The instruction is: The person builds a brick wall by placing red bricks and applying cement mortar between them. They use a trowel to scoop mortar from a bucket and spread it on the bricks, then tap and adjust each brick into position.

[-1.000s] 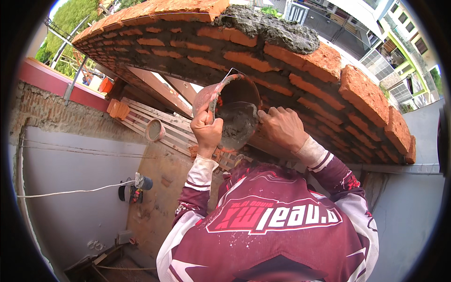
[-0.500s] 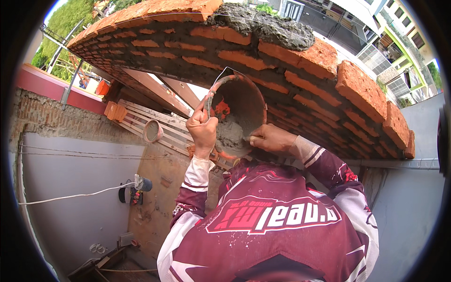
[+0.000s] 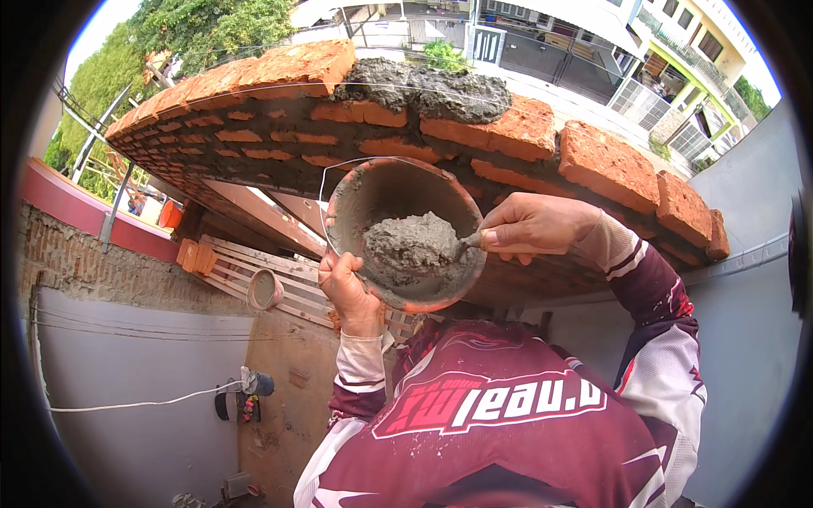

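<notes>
My left hand [image 3: 349,292] is closed round the rim of a round bucket [image 3: 340,203] with a thin wire handle. In the bucket a heap of wet grey mortar [image 3: 415,241] rests on a trowel, whose blade is hidden under it. My right hand [image 3: 542,227] grips the trowel's handle [image 3: 472,240] at the bucket's right side. Just beyond the bucket stands a curved red brick wall [image 3: 373,113]. A bed of grey mortar [image 3: 423,89] lies on its top between laid bricks [image 3: 610,165].
A thin string line runs along the wall top. Below on the left are a slatted wooden platform [image 3: 292,284], a second bucket [image 3: 265,289] and a few bricks [image 3: 196,256]. A grey wall [image 3: 749,212] stands at the right. A cable [image 3: 144,405] crosses the lower left.
The bucket has tipped from steeply tilted to more level, showing its inside. My right hand has risen with the trowel, lifting a heap of mortar. The view has shifted slightly.
</notes>
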A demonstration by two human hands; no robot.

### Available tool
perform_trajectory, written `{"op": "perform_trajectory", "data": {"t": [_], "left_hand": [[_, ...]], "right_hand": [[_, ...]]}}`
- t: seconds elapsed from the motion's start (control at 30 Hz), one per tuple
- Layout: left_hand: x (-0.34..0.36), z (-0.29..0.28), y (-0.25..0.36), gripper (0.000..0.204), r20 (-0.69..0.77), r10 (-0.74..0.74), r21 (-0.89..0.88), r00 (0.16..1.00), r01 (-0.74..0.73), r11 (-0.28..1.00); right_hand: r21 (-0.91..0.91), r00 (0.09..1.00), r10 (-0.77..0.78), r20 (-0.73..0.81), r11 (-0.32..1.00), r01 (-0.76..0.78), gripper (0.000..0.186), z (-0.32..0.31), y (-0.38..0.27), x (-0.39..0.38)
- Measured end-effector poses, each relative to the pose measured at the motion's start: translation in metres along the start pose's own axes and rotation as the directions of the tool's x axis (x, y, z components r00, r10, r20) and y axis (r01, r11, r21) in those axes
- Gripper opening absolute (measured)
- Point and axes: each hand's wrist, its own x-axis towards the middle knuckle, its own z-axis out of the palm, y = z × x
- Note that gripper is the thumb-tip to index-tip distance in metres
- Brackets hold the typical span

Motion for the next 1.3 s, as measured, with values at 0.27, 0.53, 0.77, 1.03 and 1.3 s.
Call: {"op": "perform_trajectory", "data": {"t": [0.27,0.53,0.77,1.03,1.3], "left_hand": [[0.0,-0.031,-0.02,0.019,-0.023,-0.004,0.091,1.0,0.006,0.996],[0.001,-0.038,-0.039,0.021,-0.012,0.045,0.081,0.999,-0.044,0.996],[0.009,-0.041,-0.042,0.021,0.012,0.077,0.135,0.997,-0.078,0.988],[0.018,-0.039,-0.04,0.024,0.097,0.142,0.272,0.985,-0.164,0.948],[0.026,-0.04,-0.036,0.03,0.418,0.286,0.281,0.862,-0.423,0.862]], "right_hand": [[-0.21,0.858,-0.2,-0.473,0.971,0.111,0.042,-0.085,-0.061,-0.094],[-0.719,0.577,-0.45,-0.682,0.559,-0.413,0.027,-0.083,-0.019,-0.106],[-0.709,0.444,-0.579,-0.684,0.383,-0.593,0.019,-0.048,0.002,-0.126],[-0.7,0.43,-0.553,-0.713,0.59,-0.402,0.019,0.011,-0.016,-0.116],[-0.764,0.7,-0.38,-0.604,0.527,-0.373,0.026,0.098,0.068,0.116]]}}
